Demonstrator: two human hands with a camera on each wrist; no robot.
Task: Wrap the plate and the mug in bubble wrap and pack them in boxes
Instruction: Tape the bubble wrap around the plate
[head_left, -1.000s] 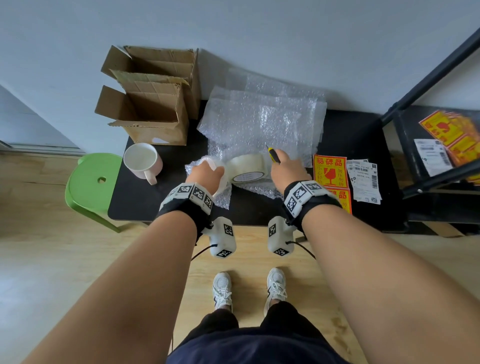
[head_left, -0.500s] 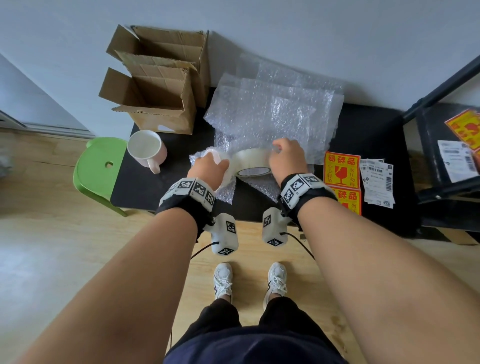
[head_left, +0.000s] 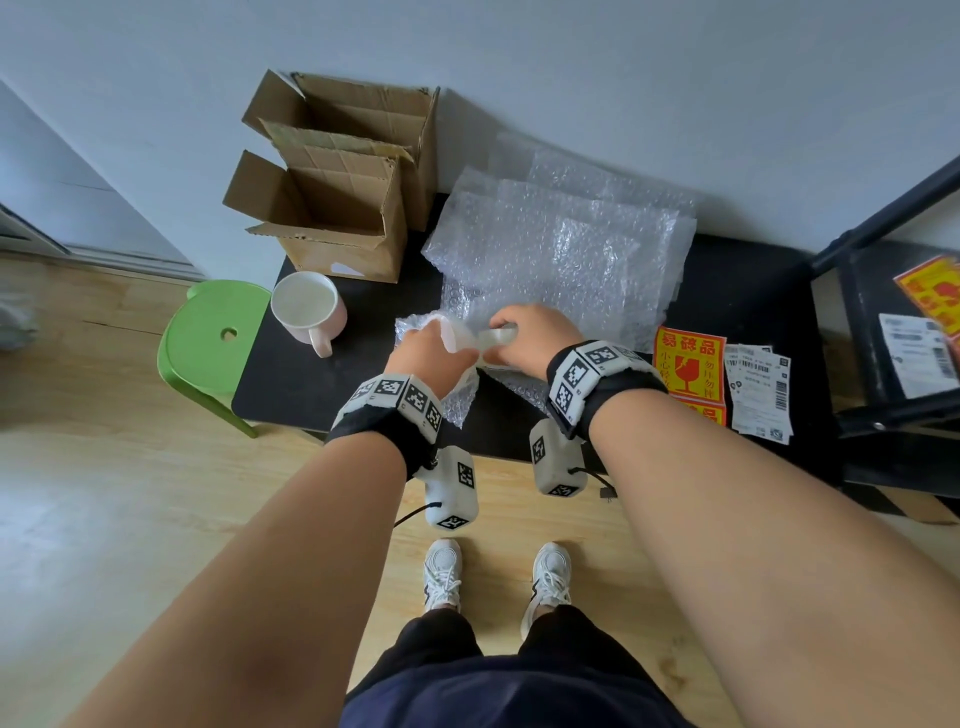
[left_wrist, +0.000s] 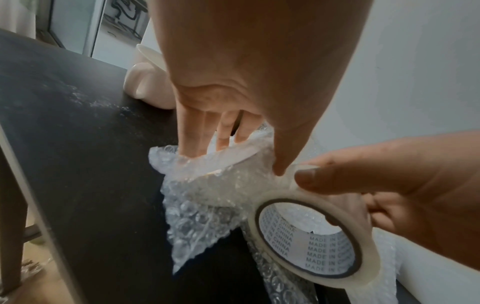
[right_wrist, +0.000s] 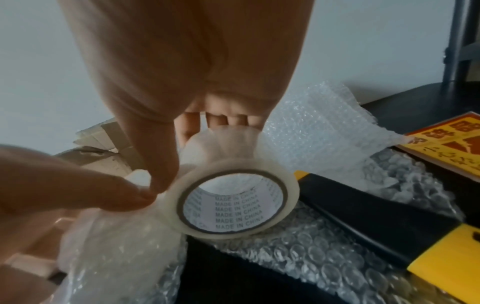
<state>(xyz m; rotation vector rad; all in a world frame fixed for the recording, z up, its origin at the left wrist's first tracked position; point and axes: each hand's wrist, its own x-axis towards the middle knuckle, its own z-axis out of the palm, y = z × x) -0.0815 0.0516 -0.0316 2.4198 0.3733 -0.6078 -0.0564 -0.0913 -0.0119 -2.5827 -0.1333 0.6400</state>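
Fingers (left_wrist: 197, 131) on wrapped plate (left_wrist: 207, 185), tape roll (left_wrist: 311, 240) alongside

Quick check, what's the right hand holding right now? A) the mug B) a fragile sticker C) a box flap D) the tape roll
D: the right hand has its fingers and thumb curled round the clear tape roll, while the mug stands apart on the table, untouched.
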